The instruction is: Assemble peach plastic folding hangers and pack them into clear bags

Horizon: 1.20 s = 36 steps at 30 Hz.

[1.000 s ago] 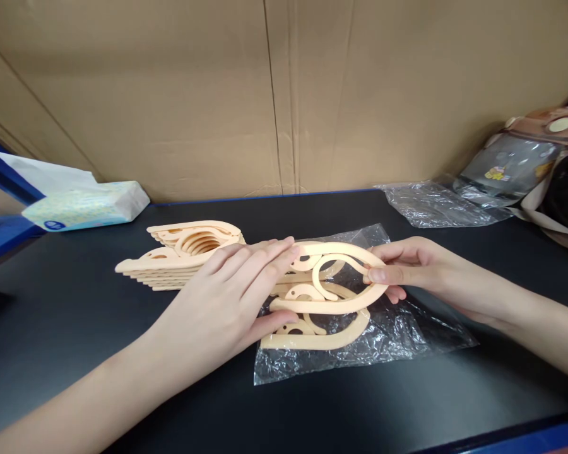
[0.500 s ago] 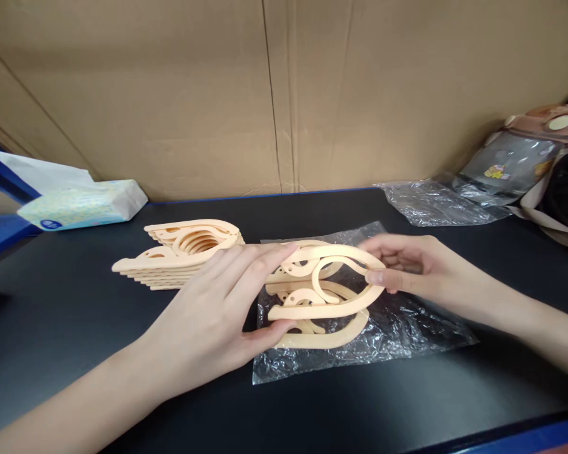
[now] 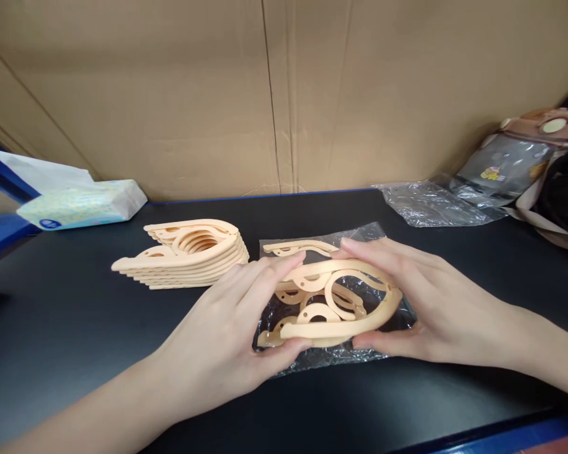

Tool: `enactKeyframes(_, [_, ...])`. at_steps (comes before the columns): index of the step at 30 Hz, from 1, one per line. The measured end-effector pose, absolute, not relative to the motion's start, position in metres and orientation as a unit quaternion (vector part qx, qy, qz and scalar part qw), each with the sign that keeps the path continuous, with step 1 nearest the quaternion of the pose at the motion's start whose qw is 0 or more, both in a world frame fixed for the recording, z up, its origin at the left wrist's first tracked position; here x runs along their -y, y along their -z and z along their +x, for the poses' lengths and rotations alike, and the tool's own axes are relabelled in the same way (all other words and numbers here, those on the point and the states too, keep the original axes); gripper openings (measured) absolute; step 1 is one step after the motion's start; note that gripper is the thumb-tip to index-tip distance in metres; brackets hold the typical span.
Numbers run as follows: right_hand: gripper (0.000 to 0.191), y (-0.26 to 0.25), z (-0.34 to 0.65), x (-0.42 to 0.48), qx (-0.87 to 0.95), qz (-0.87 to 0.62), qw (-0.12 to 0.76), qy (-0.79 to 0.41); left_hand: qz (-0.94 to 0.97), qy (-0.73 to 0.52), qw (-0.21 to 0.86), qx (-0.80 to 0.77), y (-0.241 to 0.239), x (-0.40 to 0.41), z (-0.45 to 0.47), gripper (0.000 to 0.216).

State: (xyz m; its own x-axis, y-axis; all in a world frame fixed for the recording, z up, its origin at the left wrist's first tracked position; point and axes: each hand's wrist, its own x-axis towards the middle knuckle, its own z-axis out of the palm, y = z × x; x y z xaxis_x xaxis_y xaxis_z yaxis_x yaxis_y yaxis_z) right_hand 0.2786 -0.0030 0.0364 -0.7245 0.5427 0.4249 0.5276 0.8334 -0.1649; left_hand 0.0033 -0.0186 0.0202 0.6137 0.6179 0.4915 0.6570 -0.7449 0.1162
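A peach-coloured plastic folding clothes hanger (image 3: 341, 328), folded up, is between my two hands. My left hand (image 3: 227, 315) grips its left end, fingers on the far arm and thumb on the near one. Round the curved right end sits my right hand (image 3: 435, 296), its fingers at the far edge and thumb at the near edge. Beneath lies a clear plastic bag (image 3: 312, 362) with more folded hangers (image 3: 296, 246) on or in it; which, I cannot tell. To the left, several matching hangers form a neat stack (image 3: 194, 261), partly behind my left hand.
A tissue pack (image 3: 85, 202) with one tissue sticking out lies at the back left. At the back right are another clear plastic bag (image 3: 435, 202), a drink bottle (image 3: 511, 157) and a dark bag with a strap. Cardboard (image 3: 180, 94) stands behind the black table (image 3: 66, 328).
My right hand has moved from pinching the hanger's tip to spanning its curved end. The held hanger has come slightly nearer and to the right, and my left hand has moved with it.
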Motion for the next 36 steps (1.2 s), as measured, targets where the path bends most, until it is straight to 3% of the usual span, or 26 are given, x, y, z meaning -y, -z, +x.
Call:
enactKeyframes(6, [0.090, -0.037, 0.275, 0.007, 0.930, -0.286, 0.231, 0.011, -0.900, 0.249, 0.024, 0.358, -0.020, 0.018, 0.005, 0.066])
enactKeyframes(11, [0.095, -0.044, 0.293, -0.006, 0.911, -0.355, 0.207, 0.040, -0.902, 0.191, 0.020, 0.386, -0.019, 0.016, 0.004, 0.082])
enactKeyframes(20, [0.092, -0.065, 0.358, -0.036, 0.840, -0.517, 0.129, 0.105, -0.916, 0.117, -0.012, 0.384, -0.013, 0.012, 0.002, 0.062])
enactKeyframes(30, [0.076, -0.059, 0.338, -0.028, 0.870, -0.477, 0.105, -0.064, -0.920, 0.119, -0.068, 0.367, -0.008, 0.012, 0.002, 0.051])
enactKeyframes(36, [0.072, -0.050, 0.326, -0.036, 0.870, -0.453, 0.148, -0.129, -0.920, 0.116, -0.063, 0.370, -0.006, 0.014, 0.005, 0.051])
